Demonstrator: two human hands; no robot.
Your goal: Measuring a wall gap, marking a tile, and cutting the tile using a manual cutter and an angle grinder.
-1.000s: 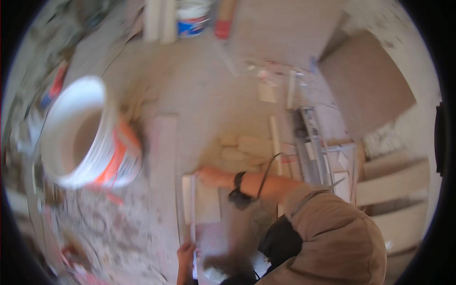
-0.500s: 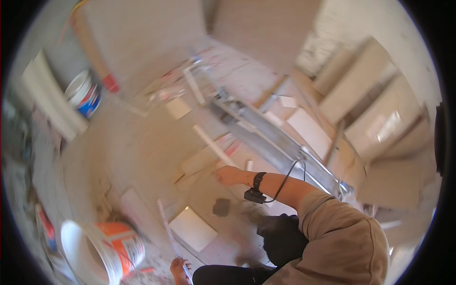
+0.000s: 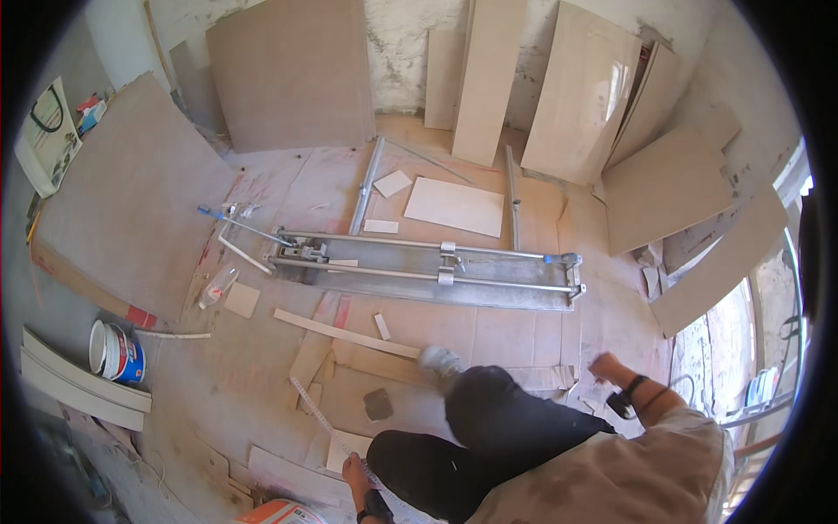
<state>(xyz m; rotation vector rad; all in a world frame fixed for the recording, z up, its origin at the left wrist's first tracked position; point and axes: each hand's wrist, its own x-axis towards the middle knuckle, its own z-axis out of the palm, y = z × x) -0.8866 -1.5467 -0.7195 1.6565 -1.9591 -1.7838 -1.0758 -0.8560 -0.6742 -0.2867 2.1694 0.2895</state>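
Note:
My left hand [image 3: 356, 474] is low in the middle, its fingers closed round a long white measuring strip [image 3: 316, 414] with fine marks. The strip slants up and left over the floor and runs on past my hand beside my leg. A square beige tile piece [image 3: 342, 452] lies partly under it. Off to the right, my right hand [image 3: 604, 366] is held away from my body with fingers curled; whatever it may hold is hidden. Near my foot rests a narrow tile strip [image 3: 345, 333], with a dark flat patch [image 3: 378, 404] closer to me.
A long metal tile cutter [image 3: 419, 269] lies across the middle. Behind it is a rectangular tile [image 3: 454, 207]. Large tile slabs [image 3: 292, 79] lean along the walls. A white and blue bucket [image 3: 129, 354] stands left; an orange and white bucket [image 3: 281, 513] is at the lower edge.
My right hand has swung from beside the narrow tile strip out to the right. The view has turned and moved, with the tile cutter now level. My left hand still holds the measuring strip.

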